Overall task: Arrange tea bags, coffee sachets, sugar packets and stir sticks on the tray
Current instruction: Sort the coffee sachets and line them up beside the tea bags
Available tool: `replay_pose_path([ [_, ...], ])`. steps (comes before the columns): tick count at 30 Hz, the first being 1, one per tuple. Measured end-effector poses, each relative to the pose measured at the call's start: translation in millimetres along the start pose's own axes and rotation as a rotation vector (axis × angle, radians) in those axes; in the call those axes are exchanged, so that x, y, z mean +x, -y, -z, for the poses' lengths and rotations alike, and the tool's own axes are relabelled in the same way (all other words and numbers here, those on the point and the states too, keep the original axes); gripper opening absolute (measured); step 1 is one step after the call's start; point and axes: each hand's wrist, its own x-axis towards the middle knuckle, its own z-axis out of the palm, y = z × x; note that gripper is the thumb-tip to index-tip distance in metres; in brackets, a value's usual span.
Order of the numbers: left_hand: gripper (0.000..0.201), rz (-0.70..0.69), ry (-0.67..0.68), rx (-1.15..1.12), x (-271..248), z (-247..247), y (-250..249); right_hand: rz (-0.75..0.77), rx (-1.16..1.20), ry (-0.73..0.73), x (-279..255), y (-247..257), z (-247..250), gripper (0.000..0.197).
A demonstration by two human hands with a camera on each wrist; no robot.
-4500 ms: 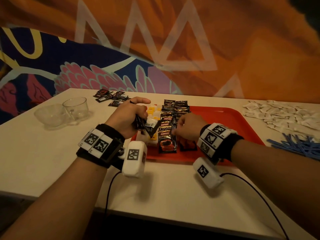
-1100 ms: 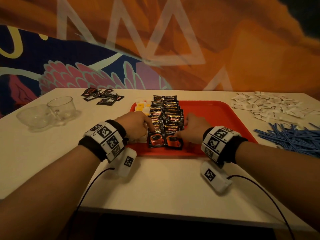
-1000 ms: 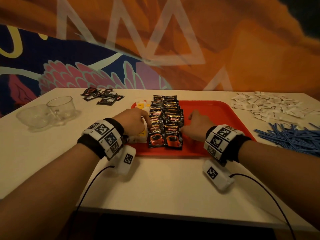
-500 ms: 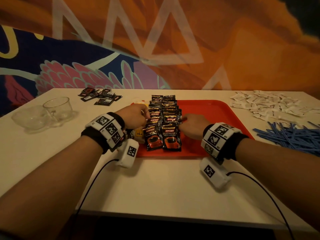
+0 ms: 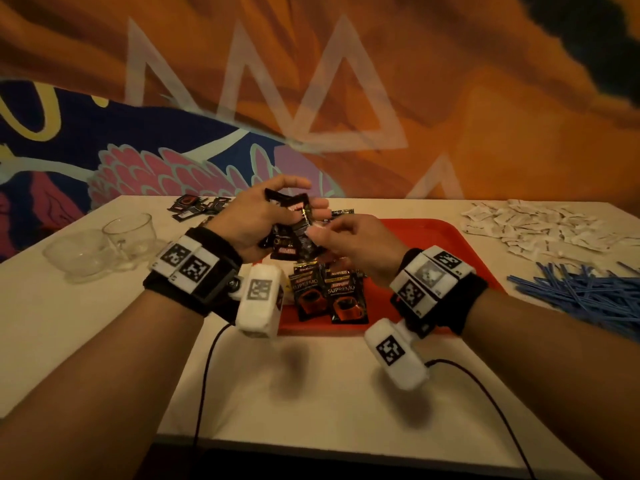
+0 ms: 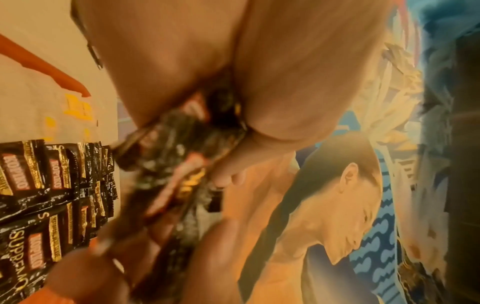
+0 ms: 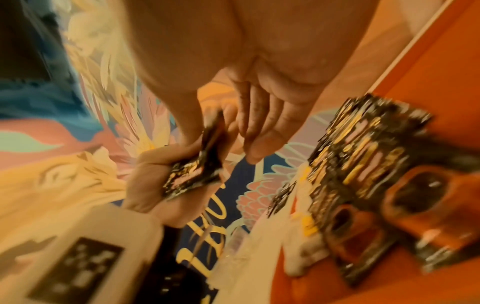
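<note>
Two rows of black coffee sachets (image 5: 329,296) lie overlapped down the left half of the red tray (image 5: 433,244). My left hand (image 5: 298,199) is raised above the tray and grips a loose bunch of coffee sachets (image 5: 294,237), also seen in the left wrist view (image 6: 176,154). My right hand (image 5: 322,233) meets it from the right and pinches one sachet of the bunch (image 7: 194,176) between thumb and fingers. White tea bags with yellow tags (image 6: 75,107) lie left of the rows, mostly hidden behind my left wrist in the head view.
White sugar packets (image 5: 540,226) are heaped at the table's far right, with blue stir sticks (image 5: 588,292) piled nearer. A few loose coffee sachets (image 5: 197,206) lie far left. Two glass cups (image 5: 128,230) stand at the left.
Both hands have lifted off the sachet rows on the tray. The left hand now holds a bunch of sachets up in the air and the right hand has come to it.
</note>
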Motion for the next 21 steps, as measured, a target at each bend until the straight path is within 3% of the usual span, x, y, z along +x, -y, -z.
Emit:
replay_pose_path([
  [3, 0.039, -0.072, -0.087, 0.007, -1, -5, 3, 0.031, 0.097, -0.004, -3, 8, -8, 0.016],
  [6, 0.025, -0.125, -0.341, 0.225, 0, -7, 8, 0.063, 0.105, -0.06, -2, 11, -8, 0.014],
  [10, 0.008, -0.22, -0.509, 0.454, 1, -8, 15, 0.165, -0.084, -0.245, 0, 14, -4, 0.015],
  [13, 0.019, -0.127, -0.436, 0.197, 0, -7, 12, 0.23, -0.235, -0.288, -2, 17, 1, 0.013],
  [17, 0.02, 0.162, -0.137, -0.402, -9, -8, -2, 0.119, 0.161, -0.01, -4, 20, 6, 0.013],
  [19, 0.023, 0.191, -0.207, -0.415, -8, -13, -5, 0.084, 0.223, 0.03, -5, 20, 7, 0.02],
  [21, 0.032, 0.118, -0.407, -0.144, -4, -15, -4, 0.174, 0.007, -0.138, -5, 20, 9, 0.011],
])
